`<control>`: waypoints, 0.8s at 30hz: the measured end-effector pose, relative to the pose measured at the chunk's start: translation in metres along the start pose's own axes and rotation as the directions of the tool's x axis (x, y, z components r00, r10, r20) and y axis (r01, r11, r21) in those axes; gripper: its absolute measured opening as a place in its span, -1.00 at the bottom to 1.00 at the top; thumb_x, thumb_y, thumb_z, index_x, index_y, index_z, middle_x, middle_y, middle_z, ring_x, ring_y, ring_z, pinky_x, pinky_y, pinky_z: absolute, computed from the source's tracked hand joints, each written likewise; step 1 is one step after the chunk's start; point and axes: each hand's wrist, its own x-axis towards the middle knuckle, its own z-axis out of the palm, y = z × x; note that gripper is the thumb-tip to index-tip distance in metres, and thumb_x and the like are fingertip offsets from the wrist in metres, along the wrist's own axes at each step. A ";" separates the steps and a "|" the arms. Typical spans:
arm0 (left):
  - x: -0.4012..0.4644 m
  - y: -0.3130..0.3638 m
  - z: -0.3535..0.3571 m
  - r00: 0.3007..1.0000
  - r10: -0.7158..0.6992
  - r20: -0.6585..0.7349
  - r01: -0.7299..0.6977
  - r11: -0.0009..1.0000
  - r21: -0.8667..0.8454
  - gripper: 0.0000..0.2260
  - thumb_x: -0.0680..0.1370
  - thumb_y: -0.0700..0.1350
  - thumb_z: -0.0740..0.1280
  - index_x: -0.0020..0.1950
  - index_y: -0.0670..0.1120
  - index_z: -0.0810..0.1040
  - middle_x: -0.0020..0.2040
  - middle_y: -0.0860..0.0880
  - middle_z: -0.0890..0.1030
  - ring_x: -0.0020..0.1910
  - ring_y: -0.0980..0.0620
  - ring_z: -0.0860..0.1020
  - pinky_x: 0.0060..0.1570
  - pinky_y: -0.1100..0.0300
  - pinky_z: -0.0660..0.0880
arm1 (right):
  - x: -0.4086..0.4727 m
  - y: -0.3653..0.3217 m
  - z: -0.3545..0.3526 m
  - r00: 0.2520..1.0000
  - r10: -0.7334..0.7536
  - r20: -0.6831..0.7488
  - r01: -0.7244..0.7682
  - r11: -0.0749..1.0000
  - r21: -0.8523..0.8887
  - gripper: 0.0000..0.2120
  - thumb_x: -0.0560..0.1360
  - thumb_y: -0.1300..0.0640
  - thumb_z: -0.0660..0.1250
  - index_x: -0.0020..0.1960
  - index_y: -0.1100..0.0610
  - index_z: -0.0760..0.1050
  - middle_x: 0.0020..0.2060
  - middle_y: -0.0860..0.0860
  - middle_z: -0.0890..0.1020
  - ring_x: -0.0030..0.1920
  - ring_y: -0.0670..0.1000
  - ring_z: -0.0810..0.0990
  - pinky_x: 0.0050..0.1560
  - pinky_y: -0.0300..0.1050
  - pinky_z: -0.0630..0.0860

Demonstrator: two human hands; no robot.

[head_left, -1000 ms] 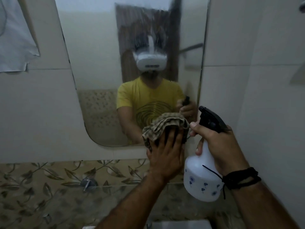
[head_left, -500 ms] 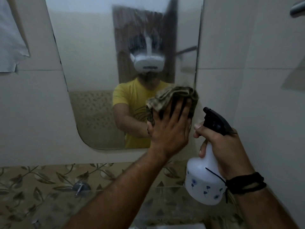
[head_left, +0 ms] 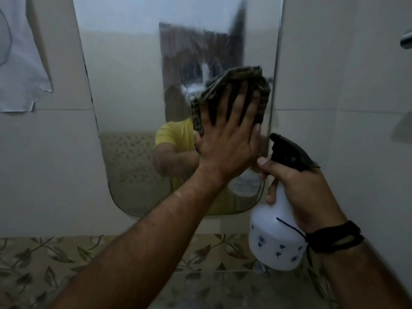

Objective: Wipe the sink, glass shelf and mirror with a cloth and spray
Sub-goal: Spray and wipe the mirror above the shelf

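A person's right hand (head_left: 305,186) grips the neck of a white spray bottle (head_left: 275,239) printed with small blue flowers, forefinger at its black trigger head, a black cord wristband (head_left: 334,238) at the wrist. Beyond it the left hand (head_left: 227,139), fingers straight and spread, presses a checked cloth (head_left: 225,82) flat against the streaked wall mirror (head_left: 124,97), near its right edge.

Left hand (head_left: 225,139) flat, fingers spread, pressing folded cloth (head_left: 234,85) against mirror (head_left: 124,97) near right edge. Right hand (head_left: 301,188) gripping white spray bottle (head_left: 274,244) by neck, black nozzle aimed at glass. Streaks visible above cloth.
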 end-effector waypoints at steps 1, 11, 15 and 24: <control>-0.011 0.000 0.002 1.000 0.014 0.009 -0.014 1.000 -0.002 -0.42 0.67 0.14 0.04 0.67 -0.02 0.09 0.66 -0.09 0.09 0.64 -0.18 0.01 0.50 -0.37 -0.12 | 0.003 -0.005 0.002 1.000 -0.015 0.009 0.015 1.000 0.005 -0.81 0.56 0.15 0.46 -0.11 0.29 0.64 -0.29 0.13 0.66 -0.54 0.11 0.46 -0.43 -0.12 0.49; 0.048 -0.043 -0.023 0.998 -0.005 -0.067 0.009 0.999 0.051 -0.45 0.67 0.15 0.05 0.65 0.04 0.14 0.64 -0.05 0.18 0.61 -0.13 0.10 0.49 -0.41 -0.06 | 0.019 -0.043 0.015 0.988 -0.152 0.032 0.151 0.988 0.038 -0.83 0.55 0.15 0.47 -0.23 0.07 0.67 -0.31 0.06 0.69 -0.55 0.10 0.44 -0.32 -0.02 0.54; 0.072 -0.060 -0.036 0.997 -0.038 -0.070 0.042 0.997 0.065 -0.44 0.68 0.15 -0.01 0.67 0.02 0.06 0.66 -0.06 0.10 0.64 -0.16 0.01 0.48 -0.39 -0.01 | 0.023 -0.056 0.019 0.982 -0.186 0.045 0.183 0.981 0.059 -0.78 0.55 0.15 0.47 -0.27 0.00 0.69 -0.28 0.08 0.70 -0.57 0.08 0.45 -0.36 -0.04 0.52; 0.053 -0.076 -0.037 0.999 0.035 -0.023 -0.032 0.992 0.119 -0.44 0.68 0.17 0.00 0.67 0.04 0.07 0.65 -0.05 0.13 0.62 -0.13 0.06 0.48 -0.40 0.01 | 0.019 -0.054 0.025 0.980 -0.188 0.069 0.183 0.981 0.066 -0.83 0.55 0.13 0.47 -0.21 -0.01 0.69 -0.18 0.21 0.70 -0.55 0.08 0.46 -0.21 0.02 0.61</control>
